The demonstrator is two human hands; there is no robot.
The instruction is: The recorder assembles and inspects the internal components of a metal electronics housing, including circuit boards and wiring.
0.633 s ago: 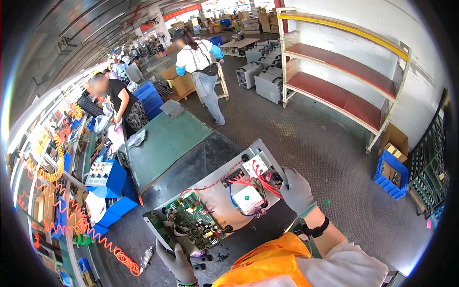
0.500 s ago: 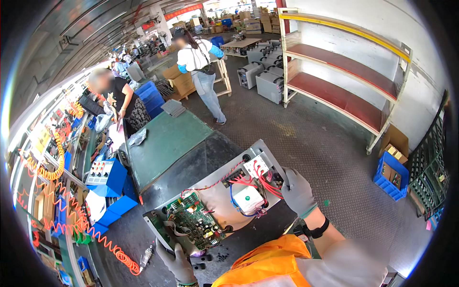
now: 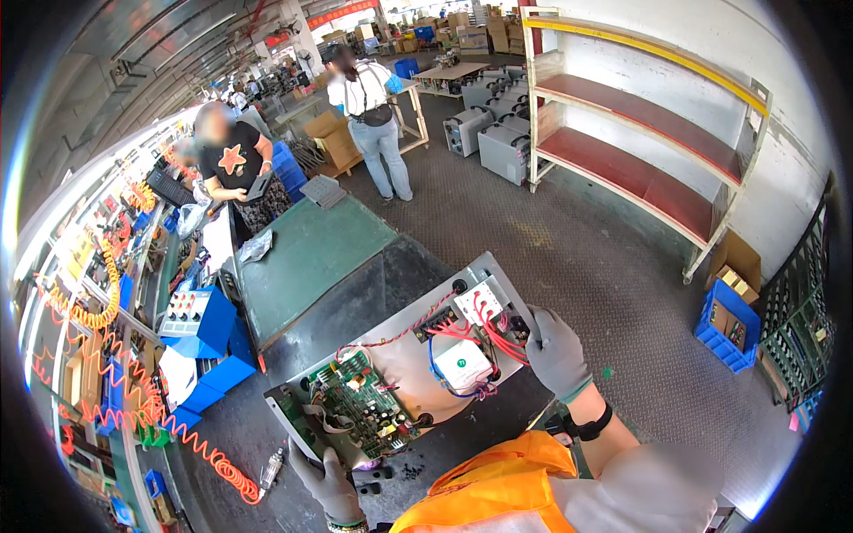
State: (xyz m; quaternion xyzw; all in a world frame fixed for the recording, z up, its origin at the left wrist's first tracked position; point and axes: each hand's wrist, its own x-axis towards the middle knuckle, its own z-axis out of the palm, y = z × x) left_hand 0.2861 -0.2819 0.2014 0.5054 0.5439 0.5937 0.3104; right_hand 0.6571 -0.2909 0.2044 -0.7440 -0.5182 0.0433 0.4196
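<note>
In front of me is a grey metal chassis [image 3: 395, 345], tilted, its inside facing up. My right hand [image 3: 558, 355], in a grey glove, grips its right end panel. My left hand [image 3: 327, 487], gloved too, holds the lower left end, with its fingertips partly hidden under the edge. Inside the chassis, a green circuit board [image 3: 360, 404] fills the left part. A white block [image 3: 462, 362] sits toward the right, below a white terminal piece [image 3: 480, 302] with red wires. Small black parts [image 3: 371, 480] lie on the dark bench just below the chassis.
A pneumatic screwdriver [image 3: 271, 469] on a coiled orange hose lies at the left. Beyond it stands a blue box with knobs [image 3: 197, 322]. A green mat [image 3: 311, 258] covers the far bench. Two people stand beyond; a shelf rack [image 3: 640, 160] is at right.
The chassis and both my hands have barely shifted. A person at the far left has straightened up and turned this way, now holding a dark flat thing. The other person has moved slightly.
</note>
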